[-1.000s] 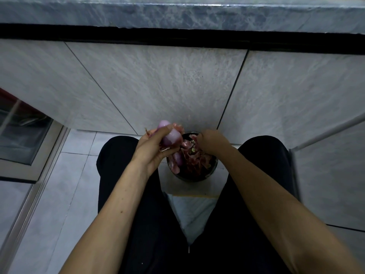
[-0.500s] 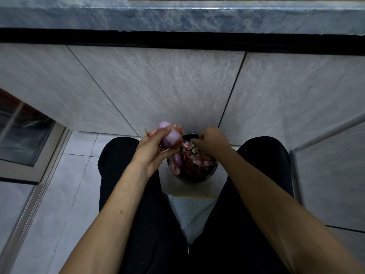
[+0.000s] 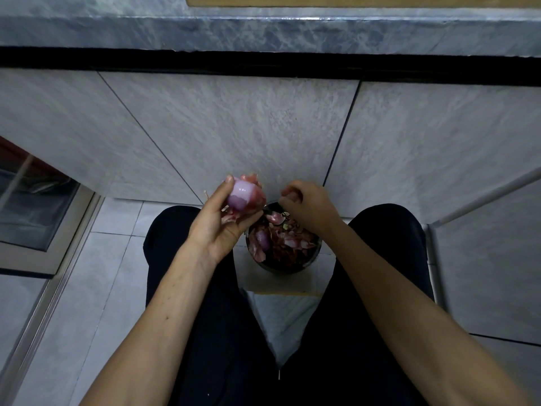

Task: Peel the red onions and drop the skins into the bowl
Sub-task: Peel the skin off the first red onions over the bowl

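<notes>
Item: red onion (image 3: pixel 245 197), partly peeled. I hold it in my left hand (image 3: pixel 218 222), thumb and fingers wrapped round it, just above and left of the bowl (image 3: pixel 311 263). Pale purple flesh is bared on the near face; loose red skin (image 3: pixel 251 180) clings at the far side and top.

Item: right hand (image 3: pixel 307 205), above the bowl's far rim, just beside the onion without touching it. Its fingers (image 3: pixel 288 194) are curled in; I cannot tell whether they pinch a scrap of skin.

Item: bowl, dark, on the tiled floor (image 3: pixel 111 259) between my knees. It carries a heap of red skins (image 3: pixel 288 243) and what looks like one small peeled onion (image 3: pixel 262 240) at its left.

Step in hand, as I judge it: strip the remaining skin. To do it well I should catch the loose flap at its free edge with the right thumb and forefinger, pull along the curve toward the root, and turn the onion in the left hand to present unpeeled patches. Working directly over the bowl lets the pieces fall in, not on the floor.
</notes>
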A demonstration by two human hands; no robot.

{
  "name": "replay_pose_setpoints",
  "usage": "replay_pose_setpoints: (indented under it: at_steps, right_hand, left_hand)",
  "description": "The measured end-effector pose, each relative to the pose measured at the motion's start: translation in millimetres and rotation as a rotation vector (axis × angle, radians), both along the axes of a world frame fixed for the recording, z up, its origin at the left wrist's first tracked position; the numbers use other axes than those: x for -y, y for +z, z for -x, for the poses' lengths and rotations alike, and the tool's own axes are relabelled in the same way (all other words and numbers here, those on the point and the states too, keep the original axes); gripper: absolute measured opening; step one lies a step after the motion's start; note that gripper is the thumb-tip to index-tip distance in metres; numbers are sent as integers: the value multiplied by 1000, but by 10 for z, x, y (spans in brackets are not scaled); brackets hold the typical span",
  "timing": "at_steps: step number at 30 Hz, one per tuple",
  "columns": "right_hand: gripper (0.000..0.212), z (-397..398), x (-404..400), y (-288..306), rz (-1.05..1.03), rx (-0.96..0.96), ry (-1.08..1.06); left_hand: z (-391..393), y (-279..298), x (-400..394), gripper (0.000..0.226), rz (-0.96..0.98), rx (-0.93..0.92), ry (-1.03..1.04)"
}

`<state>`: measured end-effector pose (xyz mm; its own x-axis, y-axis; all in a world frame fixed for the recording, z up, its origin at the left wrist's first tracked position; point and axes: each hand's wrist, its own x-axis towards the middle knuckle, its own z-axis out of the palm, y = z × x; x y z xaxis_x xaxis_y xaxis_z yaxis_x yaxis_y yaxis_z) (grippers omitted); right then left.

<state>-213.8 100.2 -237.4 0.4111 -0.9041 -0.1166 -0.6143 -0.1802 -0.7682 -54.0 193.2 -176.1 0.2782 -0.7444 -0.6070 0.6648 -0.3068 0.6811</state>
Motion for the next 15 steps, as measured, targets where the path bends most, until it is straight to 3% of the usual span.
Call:
replay_pose_setpoints:
  at_steps: [3,6,10,15]
  right_hand:
    - [23,-9,-178,321,120,265,19]
    - [39,-43,-326,525,197,376,113]
    - [34,-86,-409,613,155,421,15]
    - [23,-89,-491,741,27,594,-121]
  left_hand:
    - [-3,10,16,56,21,-32,8]
    - [59,67,-5,58,27,-117,24]
    - [132,180,-116,52,85,-86,-138]
    - [20,260,-197,37,184,28,-141]
